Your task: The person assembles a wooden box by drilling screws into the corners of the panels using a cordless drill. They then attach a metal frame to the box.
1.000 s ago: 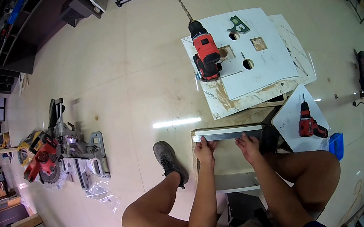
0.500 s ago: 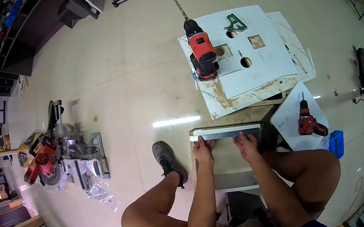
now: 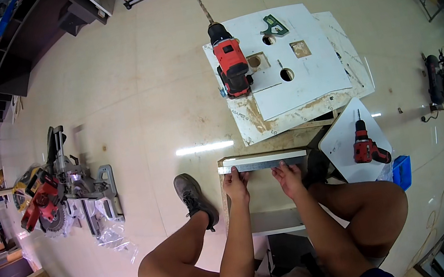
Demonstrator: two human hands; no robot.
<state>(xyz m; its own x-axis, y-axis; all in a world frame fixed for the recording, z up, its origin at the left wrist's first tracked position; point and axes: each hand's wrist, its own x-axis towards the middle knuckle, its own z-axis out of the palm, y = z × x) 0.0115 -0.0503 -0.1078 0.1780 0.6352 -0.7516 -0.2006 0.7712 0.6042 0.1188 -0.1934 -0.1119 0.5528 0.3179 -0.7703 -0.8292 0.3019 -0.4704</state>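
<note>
Both of my hands are at the far edge of an open, wood-sided box that stands between my legs. A thin grey metal strip, like a steel ruler, lies along the inner side of the white-topped far edge. My left hand pinches the strip near its left end, thumb on top. Farther right, my right hand grips it with thumb and fingertips. The undersides of the fingers are partly hidden.
Ahead, a large red drill and a green square rest on stacked white boards. A smaller red drill lies on a white panel at right, by a blue bin. A miter saw stands on the left.
The whole view has shifted a little, so everything sits slightly farther left. My hands stay on the strip at the box's far edge, with little visible movement.
</note>
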